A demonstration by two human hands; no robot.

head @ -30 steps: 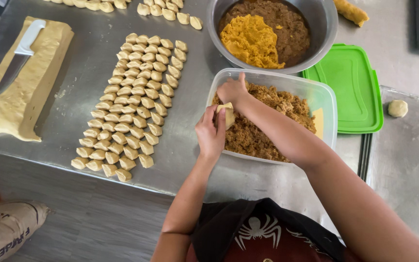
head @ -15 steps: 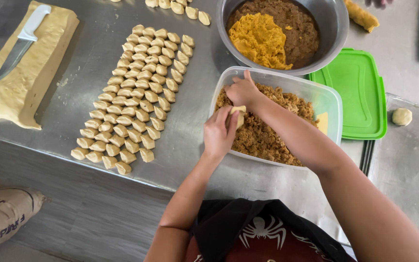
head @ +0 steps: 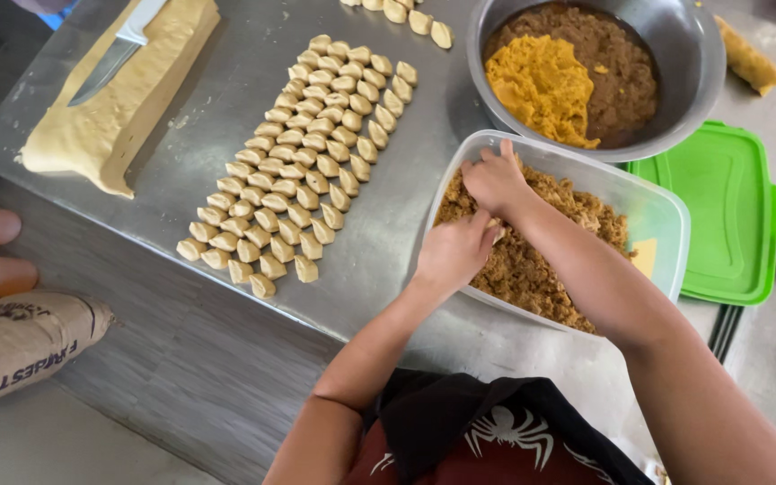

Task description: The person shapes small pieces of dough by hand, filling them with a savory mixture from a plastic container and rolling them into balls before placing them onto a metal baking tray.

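Meanwhile, my left hand [head: 454, 253] and right hand [head: 496, 180] had closed together on a dough piece [head: 494, 230] over the tub's [head: 666, 211] crumbly filling [head: 541, 269], barely shifting.

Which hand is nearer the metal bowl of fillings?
Right. The right hand is at the far end of the clear plastic tub, just below the metal bowl. The left hand sits farther back, at the tub's near-left edge.
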